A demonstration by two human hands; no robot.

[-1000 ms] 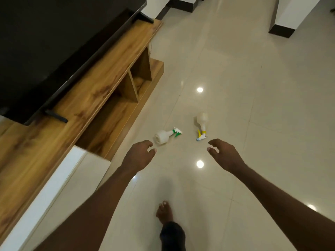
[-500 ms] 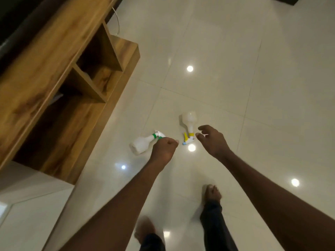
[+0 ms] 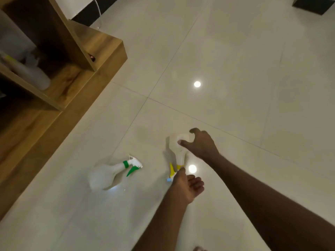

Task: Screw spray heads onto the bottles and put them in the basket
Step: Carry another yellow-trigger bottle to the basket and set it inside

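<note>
Two white spray bottles lie on the tiled floor. The green-trigger bottle (image 3: 108, 173) rests alone to the left, its head fitted, with no hand on it. The yellow-trigger bottle (image 3: 178, 151) lies with its base pointing away from me. My left hand (image 3: 184, 185) pinches its spray head (image 3: 172, 171) with thumb and forefinger, the other fingers loose. My right hand (image 3: 201, 144) arches over the bottle's body, fingers apart and the thumb resting on the plastic. No basket is in view.
A wooden TV unit (image 3: 101, 51) runs along the left, its corner jutting toward the bottles. A pale bottle (image 3: 32, 77) lies in its open shelf. Glossy floor tiles (image 3: 235, 87) stretch to the right and far side. My toes (image 3: 199, 249) show at the bottom edge.
I have bent lower and closer to the floor. My left hand crossed from beside the green-trigger bottle to the yellow spray head, and my right hand reached out over that bottle's body.
</note>
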